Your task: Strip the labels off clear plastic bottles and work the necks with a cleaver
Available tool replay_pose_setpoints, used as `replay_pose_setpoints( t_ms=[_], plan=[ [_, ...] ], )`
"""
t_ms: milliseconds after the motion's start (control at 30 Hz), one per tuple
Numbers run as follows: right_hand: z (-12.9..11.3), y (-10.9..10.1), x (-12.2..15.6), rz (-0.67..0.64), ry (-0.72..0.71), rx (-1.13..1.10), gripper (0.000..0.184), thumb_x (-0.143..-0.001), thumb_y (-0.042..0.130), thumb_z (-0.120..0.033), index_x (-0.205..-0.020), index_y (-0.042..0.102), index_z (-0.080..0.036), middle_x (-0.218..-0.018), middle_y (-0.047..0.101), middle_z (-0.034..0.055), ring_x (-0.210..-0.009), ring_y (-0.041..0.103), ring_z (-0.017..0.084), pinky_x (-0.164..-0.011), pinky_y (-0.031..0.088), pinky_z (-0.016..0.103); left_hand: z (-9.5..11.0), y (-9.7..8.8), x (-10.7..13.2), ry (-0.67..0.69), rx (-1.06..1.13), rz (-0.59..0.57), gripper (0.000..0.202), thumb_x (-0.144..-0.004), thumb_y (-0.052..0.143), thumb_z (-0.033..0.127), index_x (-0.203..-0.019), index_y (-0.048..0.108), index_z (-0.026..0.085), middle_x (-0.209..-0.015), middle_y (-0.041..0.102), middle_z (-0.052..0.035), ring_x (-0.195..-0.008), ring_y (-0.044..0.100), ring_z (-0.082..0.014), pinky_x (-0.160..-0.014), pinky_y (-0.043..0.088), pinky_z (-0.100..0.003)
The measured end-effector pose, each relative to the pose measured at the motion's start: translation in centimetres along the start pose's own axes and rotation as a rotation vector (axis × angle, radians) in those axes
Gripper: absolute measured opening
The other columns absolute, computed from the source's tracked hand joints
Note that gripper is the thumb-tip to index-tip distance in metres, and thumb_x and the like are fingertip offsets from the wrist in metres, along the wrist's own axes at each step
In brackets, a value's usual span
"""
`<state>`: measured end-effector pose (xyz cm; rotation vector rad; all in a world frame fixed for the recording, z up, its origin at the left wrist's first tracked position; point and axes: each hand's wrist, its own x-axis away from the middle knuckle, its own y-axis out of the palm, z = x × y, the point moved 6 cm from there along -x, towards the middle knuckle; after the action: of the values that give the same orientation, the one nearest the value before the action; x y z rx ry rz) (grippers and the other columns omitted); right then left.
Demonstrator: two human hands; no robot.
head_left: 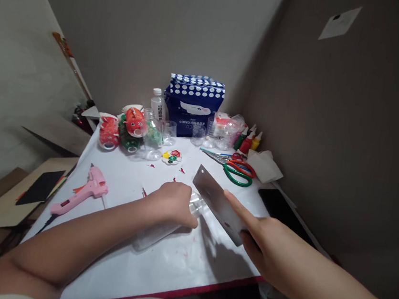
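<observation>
A clear plastic bottle point(155, 236) lies on its side on the white-covered table, and my left hand point(175, 203) is closed around it near its right end. My right hand point(259, 238) grips a cleaver point(215, 201), with the index finger stretched along the top of the wide metal blade. The blade is tilted and hovers just right of the bottle's end. Its handle is hidden in my palm. I cannot tell whether the blade touches the plastic. Small red scraps point(181, 170) lie beyond my left hand.
A pink glue gun point(84, 191) lies at left. Red and green painted bottle figures point(109, 132), a blue bag point(193, 105), cut clear cups point(169, 132) and a paint palette point(171, 157) stand farther back. Scissors point(238, 173), paint bottles point(246, 141) and a dark flat object point(279, 204) are at right.
</observation>
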<state>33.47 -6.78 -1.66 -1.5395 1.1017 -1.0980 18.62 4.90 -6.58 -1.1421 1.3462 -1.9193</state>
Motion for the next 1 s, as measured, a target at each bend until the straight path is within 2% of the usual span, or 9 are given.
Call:
replay_pose_setpoints(
  t_ms=[167,300,400,500,633,767,867,1000],
  plan=[
    [-1.3,-1.1,-2.6,-0.059,-0.014,0.175,0.08,-0.082,0.044,-0.012,-0.15,0.005,-0.022,-0.064,0.061,0.0034,-0.045,0.047,0.014,-0.043,0.021,0.023,0.0,0.0,-0.1,-0.036,-0.008,-0.019,0.055,-0.048,0.063,0.058,-0.086,0.065,0.02,-0.083,0.069,-0.009,-0.075,0.064,-0.0275,-0.054,0.045,-0.031],
    [-2.8,-1.8,-5.4,0.02,-0.072,0.192,0.082,-0.079,0.048,-0.011,-0.15,0.008,-0.019,-0.069,0.063,0.0057,-0.051,0.05,0.015,-0.044,0.021,0.022,-0.1,-0.2,-0.1,-0.052,-0.049,0.041,0.06,-0.045,0.064,0.061,-0.087,0.066,0.019,-0.087,0.069,-0.0115,-0.077,0.065,-0.0293,-0.053,0.045,-0.031],
    [-2.8,-2.1,-6.2,0.039,-0.078,0.139,0.079,-0.079,0.047,-0.012,-0.15,0.012,-0.019,-0.075,0.065,0.0074,-0.051,0.05,0.014,-0.044,0.022,0.022,-0.3,0.1,-0.3,-0.03,-0.014,0.022,0.053,-0.049,0.063,0.06,-0.083,0.066,0.02,-0.086,0.07,-0.01,-0.075,0.065,-0.0266,-0.054,0.046,-0.03],
    [-1.9,-1.6,-5.2,0.019,-0.028,0.041,0.077,-0.082,0.044,-0.014,-0.15,0.009,-0.018,-0.072,0.064,0.0057,-0.049,0.049,0.014,-0.044,0.024,0.022,-0.6,0.1,-0.3,-0.016,0.004,0.018,0.054,-0.052,0.059,0.066,-0.081,0.065,0.02,-0.083,0.069,-0.0094,-0.074,0.065,-0.0269,-0.055,0.046,-0.03],
    [-0.6,0.8,-1.9,-0.033,0.031,0.018,0.081,-0.082,0.04,-0.009,-0.15,-0.003,-0.019,-0.066,0.063,0.0037,-0.052,0.054,0.016,-0.05,0.029,0.023,-0.5,-0.1,0.0,-0.017,0.014,0.003,0.076,-0.052,0.042,0.086,-0.081,0.065,0.02,-0.088,0.069,-0.012,-0.083,0.063,-0.0327,-0.062,0.046,-0.035],
    [0.0,2.4,0.4,-0.089,0.062,0.056,0.089,-0.078,0.041,-0.001,-0.149,-0.011,-0.019,-0.07,0.066,0.0046,-0.058,0.059,0.018,-0.053,0.032,0.024,-0.4,-0.1,-0.1,0.014,0.029,-0.002,0.077,-0.055,0.042,0.085,-0.086,0.065,0.019,-0.093,0.069,-0.0136,-0.088,0.063,-0.0337,-0.062,0.046,-0.034],
    [-0.4,1.6,0.2,-0.118,0.062,0.103,0.089,-0.078,0.043,-0.001,-0.149,-0.009,-0.017,-0.068,0.066,0.0051,-0.056,0.058,0.018,-0.05,0.029,0.024,-0.4,-0.1,-0.4,0.031,0.016,0.02,0.065,-0.06,0.048,0.075,-0.087,0.066,0.018,-0.09,0.069,-0.0128,-0.083,0.064,-0.0304,-0.058,0.045,-0.032],
    [-1.7,-0.4,-1.6,-0.129,0.007,0.188,0.085,-0.081,0.047,-0.007,-0.15,0.0,-0.02,-0.061,0.062,0.0027,-0.046,0.05,0.014,-0.044,0.02,0.024,-0.4,0.1,-0.6,0.012,0.006,-0.004,0.057,-0.061,0.05,0.069,-0.084,0.068,0.02,-0.084,0.07,-0.0107,-0.076,0.065,-0.0276,-0.057,0.046,-0.032]
  ],
)
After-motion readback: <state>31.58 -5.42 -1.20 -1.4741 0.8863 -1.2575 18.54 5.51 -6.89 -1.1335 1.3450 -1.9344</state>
